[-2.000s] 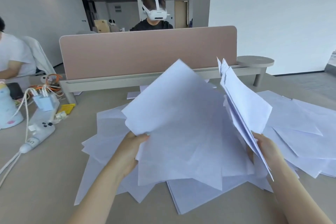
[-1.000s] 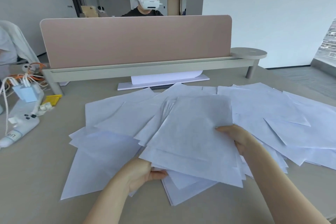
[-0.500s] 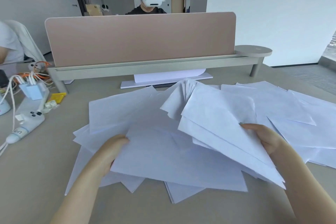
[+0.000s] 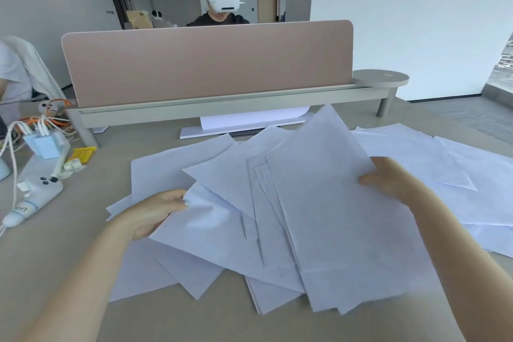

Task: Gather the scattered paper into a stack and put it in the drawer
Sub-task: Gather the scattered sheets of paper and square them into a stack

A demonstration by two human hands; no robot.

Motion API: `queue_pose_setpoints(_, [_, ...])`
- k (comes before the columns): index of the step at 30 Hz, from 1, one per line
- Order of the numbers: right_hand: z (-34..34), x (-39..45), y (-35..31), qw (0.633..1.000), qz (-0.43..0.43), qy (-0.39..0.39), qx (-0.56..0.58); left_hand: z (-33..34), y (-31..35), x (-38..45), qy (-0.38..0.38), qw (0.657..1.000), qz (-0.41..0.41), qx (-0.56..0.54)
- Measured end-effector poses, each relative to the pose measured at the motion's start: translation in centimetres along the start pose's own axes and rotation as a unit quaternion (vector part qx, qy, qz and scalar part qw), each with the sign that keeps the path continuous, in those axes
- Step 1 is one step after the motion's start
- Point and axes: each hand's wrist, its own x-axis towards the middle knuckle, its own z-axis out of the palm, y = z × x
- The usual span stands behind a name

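Note:
A loose bundle of white paper sheets (image 4: 327,203) is lifted and fanned out over the beige desk (image 4: 55,258). My left hand (image 4: 151,214) grips the bundle's left edge, fingers curled over a sheet. My right hand (image 4: 388,179) pinches the right edge of the top sheets, thumb on top. Several more sheets (image 4: 433,164) lie scattered flat at the right, and others (image 4: 166,169) lie under the bundle at the left. No drawer is in view.
A pink divider screen (image 4: 208,64) on a grey rail closes the desk's far side, with a person in a white headset behind it. A white stand holding paper (image 4: 244,125) sits under the rail. A power strip with plugs and cables (image 4: 39,175) lies at the left.
The bundle has flattened and tipped toward me, with the top sheets raised higher at the back. My right hand has moved up and right along the edge; my left hand has closed on the left edge.

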Motion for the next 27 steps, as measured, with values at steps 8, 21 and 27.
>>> queue_pose_setpoints(8, [4.1,7.8,-3.2,0.999,-0.018,-0.004,0.048,-1.3,1.5,2.5,0.101,0.958,0.006,-0.269])
queue_pose_setpoints(21, [6.7,10.3,-1.2,0.986,0.106,-0.032,0.125,5.9,-0.5,2.2,0.17,0.947,0.046,-0.269])
queue_pose_setpoints(27, [6.4,8.0,-1.3,0.975,0.002,-0.119,0.185,2.9,1.0,3.4,0.089,0.981,-0.022,-0.168])
